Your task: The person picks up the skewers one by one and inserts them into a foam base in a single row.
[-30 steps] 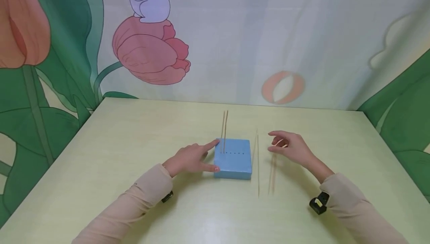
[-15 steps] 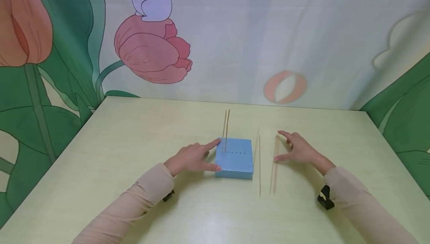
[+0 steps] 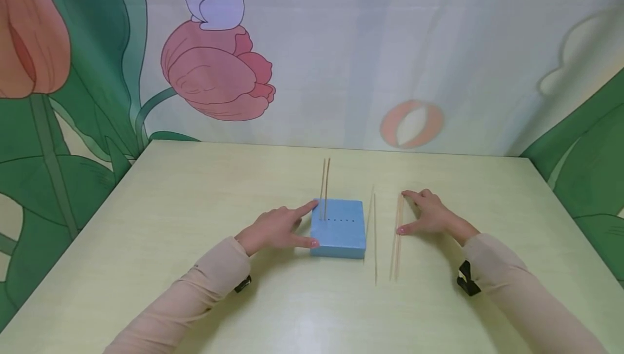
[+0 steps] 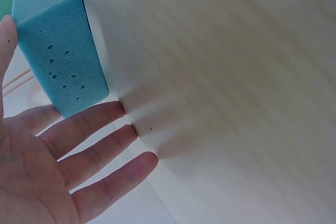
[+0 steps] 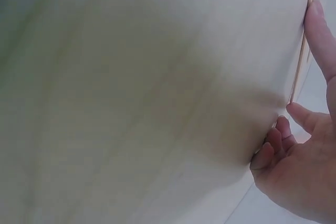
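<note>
On the pale table [image 3: 244, 181], a blue block [image 3: 341, 237]: lies flat, a little right of mid-view, with a row of small holes [image 3: 341, 220] across its top; take it as the clock's hub, twelve pointing away from the person.
Standing sticks [image 3: 327, 181]: two thin tan ones, rising nearly upright from the nine-o'clock end of that row.
Left hand [image 3: 275, 229]: at nine o'clock, forefinger and thumb spread apart at the block's far and near corners; the other fingertips rest on the table.
Nearer loose sticks [image 3: 375, 246]: two, just off the block's three-o'clock side, lying roughly twelve to six.
Farther loose sticks [image 3: 397, 256]: also at three, beyond those; they lie so close that I cannot count them surely.
Right hand [image 3: 429, 216]: at three o'clock, thumb and forefinger wide apart, touching the farther loose sticks, forefinger by their twelve-o'clock end; the other fingers curl inward.
Lifting well: best to part one stick from its neighbour before pinching it, with light left-hand pressure keeping the block from sliding.
</note>
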The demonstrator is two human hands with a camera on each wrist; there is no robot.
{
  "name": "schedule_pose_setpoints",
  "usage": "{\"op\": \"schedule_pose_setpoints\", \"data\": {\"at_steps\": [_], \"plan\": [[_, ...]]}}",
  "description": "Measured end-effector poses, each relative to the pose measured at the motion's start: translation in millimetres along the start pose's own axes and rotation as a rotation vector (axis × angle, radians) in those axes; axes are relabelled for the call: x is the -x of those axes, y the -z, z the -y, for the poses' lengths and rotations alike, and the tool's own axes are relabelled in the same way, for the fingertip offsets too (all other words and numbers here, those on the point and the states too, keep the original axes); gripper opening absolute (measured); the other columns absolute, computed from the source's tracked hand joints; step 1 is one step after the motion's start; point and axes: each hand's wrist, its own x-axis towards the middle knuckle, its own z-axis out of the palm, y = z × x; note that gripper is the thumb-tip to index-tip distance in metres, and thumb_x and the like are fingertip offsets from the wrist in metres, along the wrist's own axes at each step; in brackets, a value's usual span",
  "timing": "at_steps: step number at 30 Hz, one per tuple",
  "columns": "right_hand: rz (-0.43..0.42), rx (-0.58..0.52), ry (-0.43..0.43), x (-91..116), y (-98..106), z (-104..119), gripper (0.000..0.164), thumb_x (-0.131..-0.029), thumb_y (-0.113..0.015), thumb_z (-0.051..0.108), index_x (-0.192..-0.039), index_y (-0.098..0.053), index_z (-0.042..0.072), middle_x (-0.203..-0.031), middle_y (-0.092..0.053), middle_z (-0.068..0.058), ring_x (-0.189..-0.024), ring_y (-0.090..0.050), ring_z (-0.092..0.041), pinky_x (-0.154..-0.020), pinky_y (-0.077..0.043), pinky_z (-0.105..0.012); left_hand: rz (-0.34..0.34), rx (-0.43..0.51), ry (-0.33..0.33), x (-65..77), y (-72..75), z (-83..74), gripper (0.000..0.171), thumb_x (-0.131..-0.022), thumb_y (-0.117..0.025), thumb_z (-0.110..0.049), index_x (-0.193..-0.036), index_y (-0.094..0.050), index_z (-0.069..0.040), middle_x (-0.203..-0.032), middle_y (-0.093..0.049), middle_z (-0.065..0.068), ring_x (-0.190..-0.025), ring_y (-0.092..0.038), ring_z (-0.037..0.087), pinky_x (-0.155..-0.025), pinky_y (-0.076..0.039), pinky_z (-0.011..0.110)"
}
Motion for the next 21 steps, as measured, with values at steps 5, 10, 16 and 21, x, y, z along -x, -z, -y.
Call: {"op": "schedule_pose_setpoints", "data": {"at_steps": [5,10,16,21], "plan": [[-0.020,-0.032,0.008,1,0,0,0.098,-0.063,-0.082,0.039,-0.131,-0.029,-0.007,-0.109,-0.041,-0.028,-0.102,-0.037,-0.040,-0.085,-0.033,-0.052,0.004,0.007,0.000,-0.6,-1.1,0.3,0.090,-0.076,-0.063,-0.059,-0.147,-0.019,-0.026,-0.117,-0.059,0.015,-0.057,-0.050,0.013,-0.047,-0.026,0.028],[-0.051,-0.090,0.018,1,-1,-5,0.101,-0.059,-0.085,0.035,-0.127,-0.025,-0.008,-0.104,-0.043,-0.026,-0.095,-0.039,-0.038,-0.082,-0.033,-0.049,0.002,0.008,-0.006,-0.9,-1.6,0.0,0.089,-0.076,-0.063,-0.058,-0.147,-0.019,-0.026,-0.116,-0.059,0.016,-0.059,-0.051,0.014,-0.047,-0.027,0.029],[-0.088,-0.186,0.028,5,-3,-7,0.103,-0.059,-0.086,0.031,-0.129,-0.020,-0.007,-0.105,-0.039,-0.025,-0.095,-0.037,-0.035,-0.083,-0.032,-0.047,-0.009,0.004,-0.001,-0.6,-1.5,1.3,0.089,-0.075,-0.063,-0.058,-0.146,-0.020,-0.026,-0.116,-0.060,0.015,-0.067,-0.055,0.015,-0.048,-0.030,0.028],[-0.121,-0.243,0.026,13,-1,-3,0.104,-0.062,-0.085,0.026,-0.133,-0.015,-0.007,-0.106,-0.037,-0.024,-0.093,-0.038,-0.034,-0.079,-0.033,-0.044,-0.008,0.004,-0.017,-0.4,-1.3,1.6,0.089,-0.076,-0.062,-0.058,-0.146,-0.020,-0.023,-0.117,-0.059,0.016,-0.067,-0.055,0.015,-0.048,-0.029,0.028]]}}
